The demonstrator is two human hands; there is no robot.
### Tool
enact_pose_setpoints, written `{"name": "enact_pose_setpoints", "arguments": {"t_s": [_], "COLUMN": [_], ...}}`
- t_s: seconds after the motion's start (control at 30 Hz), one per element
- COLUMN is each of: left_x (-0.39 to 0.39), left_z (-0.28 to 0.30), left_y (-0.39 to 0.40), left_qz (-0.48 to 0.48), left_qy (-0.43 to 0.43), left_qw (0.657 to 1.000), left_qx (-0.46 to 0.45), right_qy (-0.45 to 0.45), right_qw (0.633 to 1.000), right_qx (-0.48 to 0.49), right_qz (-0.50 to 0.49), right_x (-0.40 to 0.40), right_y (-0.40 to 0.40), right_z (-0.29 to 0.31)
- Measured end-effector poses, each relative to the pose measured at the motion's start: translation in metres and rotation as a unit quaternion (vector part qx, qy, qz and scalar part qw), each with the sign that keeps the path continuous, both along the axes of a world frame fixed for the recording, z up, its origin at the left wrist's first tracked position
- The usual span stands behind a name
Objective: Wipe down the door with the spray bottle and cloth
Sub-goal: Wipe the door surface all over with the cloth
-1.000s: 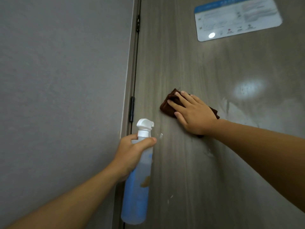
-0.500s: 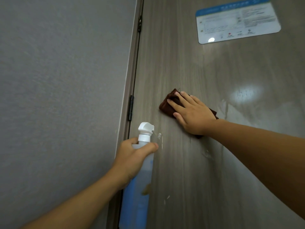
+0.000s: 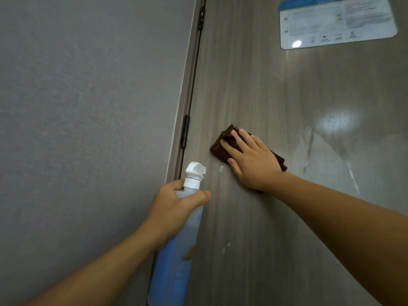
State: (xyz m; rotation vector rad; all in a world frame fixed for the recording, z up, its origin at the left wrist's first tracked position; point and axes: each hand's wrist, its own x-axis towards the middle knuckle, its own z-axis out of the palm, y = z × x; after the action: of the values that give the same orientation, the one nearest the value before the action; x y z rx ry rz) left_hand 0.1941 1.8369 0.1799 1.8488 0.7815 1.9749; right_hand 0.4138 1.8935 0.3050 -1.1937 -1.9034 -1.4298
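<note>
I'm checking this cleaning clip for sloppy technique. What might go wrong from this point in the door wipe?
1. Wet streaks run down the door to the right of the cloth; left alone, they may dry as marks.
2. The right hand presses the bunched cloth with flat fingers, so it could slip out.
3. The spray bottle in the left hand has its nozzle close to the door; a stray squeeze would probably add drips.

Dim, even indoor light is seen; two bright glare spots are reflected on the glossy door (image 3: 254, 85) and its notice (image 3: 337, 23), whose print is blurred; wide-angle bending is noticed at the edges
</note>
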Motion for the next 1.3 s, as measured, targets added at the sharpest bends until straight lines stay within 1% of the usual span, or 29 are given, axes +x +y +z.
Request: {"name": "enact_pose_setpoints", "arguments": {"t_s": [0.1, 0.17, 0.27, 0.3, 0.33, 0.4, 0.47, 0.57, 0.63, 0.7, 0.8, 0.87, 0.93, 1.0, 1.03, 1.13, 1.2, 1.3], "left_x": [0.003, 0.006, 0.01, 0.01, 0.011, 0.011, 0.01, 0.008, 0.007, 0.005, 0.001, -0.002, -0.003, -0.004, -0.006, -0.008, -0.008, -0.007], "left_z": [-0.004, -0.005, -0.003, -0.003, -0.003, -0.003, -0.004, -0.003, -0.003, -0.001, 0.003, 0.005, 0.007, 0.008, 0.009, 0.01, 0.009, 0.009], "left_y": [0.002, 0.005, 0.006, 0.006, 0.007, 0.007, 0.009, 0.012, 0.013, 0.012, 0.011, 0.009, 0.007, 0.005, 0.005, 0.007, 0.009, 0.009], "left_qz": [0.011, 0.003, -0.009, -0.009, -0.009, -0.011, -0.014, -0.02, -0.017, -0.014, -0.005, -0.002, -0.008, -0.006, -0.002, 0.006, 0.007, 0.011], "left_qy": [-0.005, -0.022, -0.029, -0.027, -0.025, -0.021, -0.023, -0.044, -0.049, -0.052, -0.071, -0.082, -0.086, -0.092, -0.097, -0.114, -0.119, -0.118], "left_qw": [1.0, 1.0, 0.999, 1.0, 1.0, 1.0, 1.0, 0.999, 0.998, 0.998, 0.997, 0.996, 0.996, 0.995, 0.995, 0.993, 0.992, 0.993], "left_qx": [-0.005, -0.011, -0.013, -0.012, -0.012, -0.013, -0.015, -0.021, -0.021, -0.018, -0.015, -0.021, -0.025, -0.024, -0.02, -0.023, -0.028, -0.029], "right_qy": [-0.057, -0.104, -0.139, -0.13, -0.103, -0.011, 0.057, 0.113, 0.119, 0.073, -0.035, -0.118, -0.195, -0.224, -0.209, -0.089, -0.031, 0.039], "right_qw": [0.998, 0.994, 0.99, 0.991, 0.995, 1.0, 0.998, 0.993, 0.992, 0.996, 0.998, 0.992, 0.98, 0.973, 0.977, 0.996, 0.999, 0.999], "right_qx": [0.003, -0.014, -0.025, -0.017, -0.006, 0.013, 0.023, 0.039, 0.05, 0.053, 0.038, 0.015, -0.013, -0.025, -0.02, 0.007, 0.017, 0.024], "right_qz": [-0.005, -0.014, -0.021, -0.02, -0.016, -0.013, -0.013, -0.008, -0.004, 0.006, 0.038, 0.053, 0.049, 0.038, 0.033, 0.002, -0.007, -0.002], "right_x": [-0.003, -0.002, 0.001, 0.0, -0.001, -0.007, -0.021, -0.045, -0.054, -0.058, -0.051, -0.043, -0.035, -0.033, -0.036, -0.048, -0.06, -0.081], "right_y": [0.006, 0.011, 0.012, 0.011, 0.009, 0.007, 0.009, 0.018, 0.024, 0.026, 0.028, 0.031, 0.029, 0.025, 0.023, 0.021, 0.022, 0.028], "right_z": [-0.035, -0.054, -0.051, -0.044, -0.035, -0.012, 0.007, 0.009, -0.005, -0.024, -0.055, -0.073, -0.08, -0.068, -0.058, -0.019, 0.001, 0.005]}}
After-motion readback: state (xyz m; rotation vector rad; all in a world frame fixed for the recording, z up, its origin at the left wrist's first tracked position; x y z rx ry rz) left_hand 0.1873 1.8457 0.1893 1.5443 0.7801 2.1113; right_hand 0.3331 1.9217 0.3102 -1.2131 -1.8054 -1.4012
